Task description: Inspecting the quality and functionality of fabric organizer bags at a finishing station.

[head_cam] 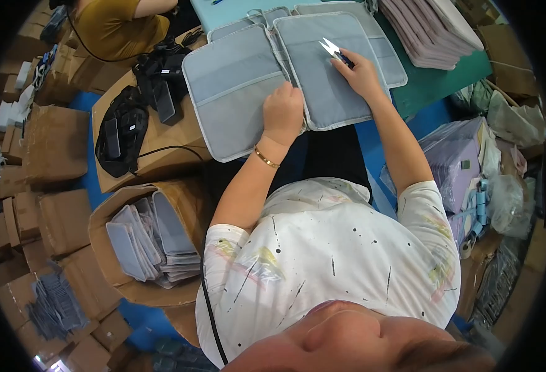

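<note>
A grey-blue fabric case (324,83) lies spread out before me, its two padded halves joined along a middle seam with light binding around the edges. My left hand (283,111) is closed at that seam, near its lower part; whether a bit of binding or thread is pinched in the fingers is hidden. In my right hand (359,74) are small thread snips (332,49), their pointed blades apart and aimed up and left over the right half. Beneath it, partly covered, lies another similar grey case (389,60).
A stack of pinkish fabric cases (426,32) stands on the green table (468,74). To the left, a cardboard box (152,153) bears black straps and devices. An open carton (101,246) holds several grey cases (133,242). A person (115,28) sits at upper left. Wrapped purple goods (454,162) lie right.
</note>
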`<action>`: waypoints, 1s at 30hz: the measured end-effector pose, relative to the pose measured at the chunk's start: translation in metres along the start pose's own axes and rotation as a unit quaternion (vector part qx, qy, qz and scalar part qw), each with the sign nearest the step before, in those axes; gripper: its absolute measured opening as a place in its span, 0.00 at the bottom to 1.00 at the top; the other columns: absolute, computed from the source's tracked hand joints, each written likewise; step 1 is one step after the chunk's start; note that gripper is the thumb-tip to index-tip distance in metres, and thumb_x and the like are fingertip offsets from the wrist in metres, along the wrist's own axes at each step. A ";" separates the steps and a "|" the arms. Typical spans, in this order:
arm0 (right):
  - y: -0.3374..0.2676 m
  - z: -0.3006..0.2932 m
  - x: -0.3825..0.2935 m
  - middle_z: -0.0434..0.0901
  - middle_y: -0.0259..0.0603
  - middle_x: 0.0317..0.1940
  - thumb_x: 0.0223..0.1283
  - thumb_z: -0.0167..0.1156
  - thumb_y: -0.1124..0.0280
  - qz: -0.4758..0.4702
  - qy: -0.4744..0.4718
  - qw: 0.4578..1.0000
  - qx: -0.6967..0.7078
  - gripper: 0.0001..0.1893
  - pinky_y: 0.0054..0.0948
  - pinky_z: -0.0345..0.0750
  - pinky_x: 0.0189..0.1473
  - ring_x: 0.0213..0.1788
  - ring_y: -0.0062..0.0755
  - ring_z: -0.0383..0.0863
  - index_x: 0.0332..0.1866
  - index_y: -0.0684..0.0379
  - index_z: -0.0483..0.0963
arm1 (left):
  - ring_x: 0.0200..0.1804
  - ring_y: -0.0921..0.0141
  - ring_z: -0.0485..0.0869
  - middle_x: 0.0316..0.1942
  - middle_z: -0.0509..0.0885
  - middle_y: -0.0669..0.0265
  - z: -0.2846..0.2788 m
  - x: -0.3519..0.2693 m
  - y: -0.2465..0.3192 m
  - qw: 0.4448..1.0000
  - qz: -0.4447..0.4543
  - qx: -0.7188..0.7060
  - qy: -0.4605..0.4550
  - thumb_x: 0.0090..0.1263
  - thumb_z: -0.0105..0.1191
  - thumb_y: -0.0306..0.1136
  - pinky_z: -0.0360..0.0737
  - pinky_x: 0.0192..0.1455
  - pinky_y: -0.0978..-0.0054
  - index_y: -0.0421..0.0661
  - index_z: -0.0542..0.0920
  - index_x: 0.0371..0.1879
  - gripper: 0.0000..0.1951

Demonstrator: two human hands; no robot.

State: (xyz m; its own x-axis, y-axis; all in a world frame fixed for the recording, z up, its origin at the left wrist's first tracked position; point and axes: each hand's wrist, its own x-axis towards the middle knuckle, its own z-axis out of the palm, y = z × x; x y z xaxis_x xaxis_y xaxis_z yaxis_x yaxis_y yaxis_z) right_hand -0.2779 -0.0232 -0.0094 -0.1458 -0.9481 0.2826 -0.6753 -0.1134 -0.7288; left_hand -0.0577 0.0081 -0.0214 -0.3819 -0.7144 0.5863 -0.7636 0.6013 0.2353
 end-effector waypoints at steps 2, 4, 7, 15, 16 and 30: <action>0.003 0.003 0.001 0.82 0.43 0.33 0.54 0.64 0.56 0.017 0.001 1.000 0.016 0.22 0.26 0.73 0.37 0.32 0.29 0.78 0.51 0.58 0.77 | 0.29 0.62 0.76 0.25 0.71 0.65 -0.002 -0.004 -0.009 0.999 -0.021 -0.044 0.004 0.56 0.52 0.26 0.74 0.31 0.68 0.44 0.75 0.21 0.03; 0.019 0.000 0.004 0.82 0.39 0.32 0.55 0.64 0.56 0.014 -0.013 0.998 0.066 0.23 0.24 0.73 0.36 0.31 0.25 0.76 0.52 0.59 0.77 | 0.28 0.63 0.76 0.27 0.73 0.62 -0.029 0.002 -0.011 0.962 -0.101 -0.249 0.052 0.60 0.53 0.24 0.75 0.30 0.72 0.41 0.77 0.26 0.02; 0.017 -0.004 0.004 0.77 0.26 0.29 0.57 0.64 0.60 0.020 -0.037 0.990 0.135 0.21 0.17 0.66 0.28 0.27 0.13 0.68 0.52 0.61 0.76 | 0.26 0.73 0.75 0.29 0.76 0.66 -0.064 -0.011 -0.026 0.868 -0.126 -0.444 -0.184 0.63 0.54 0.26 0.74 0.29 0.76 0.40 0.78 0.33 0.03; 0.008 -0.012 0.002 0.75 0.24 0.27 0.57 0.64 0.59 0.067 -0.080 0.978 0.180 0.21 0.15 0.64 0.25 0.24 0.11 0.66 0.52 0.59 0.77 | 0.29 0.69 0.78 0.31 0.76 0.64 -0.043 0.020 -0.015 0.941 -0.137 -0.290 -0.112 0.59 0.59 0.32 0.75 0.32 0.73 0.43 0.75 0.38 0.11; 0.009 -0.011 0.003 0.75 0.24 0.27 0.57 0.64 0.59 0.063 -0.084 0.978 0.182 0.21 0.15 0.64 0.25 0.24 0.11 0.66 0.52 0.59 0.76 | 0.30 0.65 0.79 0.34 0.76 0.62 -0.038 0.028 -0.014 0.966 -0.122 -0.218 -0.062 0.58 0.59 0.32 0.76 0.34 0.71 0.44 0.75 0.40 0.13; -0.004 -0.018 0.006 0.75 0.25 0.26 0.56 0.64 0.59 0.109 -0.108 0.972 0.180 0.22 0.17 0.65 0.24 0.25 0.13 0.68 0.53 0.60 0.75 | 0.37 0.61 0.79 0.35 0.77 0.63 -0.008 0.050 -0.055 0.956 -0.094 -0.223 -0.169 0.58 0.58 0.34 0.76 0.40 0.65 0.46 0.79 0.28 0.06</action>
State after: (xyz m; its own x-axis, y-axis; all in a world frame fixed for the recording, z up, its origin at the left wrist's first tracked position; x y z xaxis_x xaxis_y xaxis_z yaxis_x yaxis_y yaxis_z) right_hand -0.2894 -0.0233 0.0063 -0.0745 -0.9971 -0.0123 -0.3428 0.0372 -0.9387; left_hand -0.0307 -0.0579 0.0009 -0.4636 -0.8542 0.2356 -0.5665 0.4902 0.6625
